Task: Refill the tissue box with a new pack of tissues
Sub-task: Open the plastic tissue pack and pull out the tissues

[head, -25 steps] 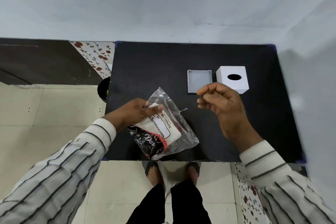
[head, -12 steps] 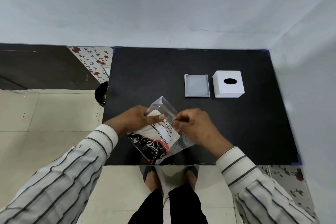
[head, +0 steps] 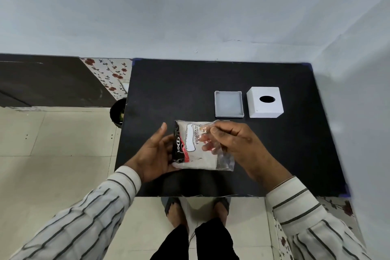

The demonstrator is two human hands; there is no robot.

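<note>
I see the tissue pack (head: pixel 199 145), a clear plastic bag with a black, red and white printed label, held up above the near middle of the black table (head: pixel 168 82). My left hand (head: pixel 155 154) cups the pack's left edge, thumb raised at the far side, fingers curled under its near corner. My right hand (head: pixel 232 141) comes in from the right with its fingers (head: pixel 207 139) inside the clear wrapper, visible through the plastic and closed on the white tissues. The loose open end of the bag hangs at the near right of the pack.

Farther right on the table sits the white tissue box cover (head: pixel 265 102), its oval slot facing up. Just beside it on the left, apart from it, lies the shallow grey base tray (head: pixel 229 104). Both stand well apart from the pack.
</note>
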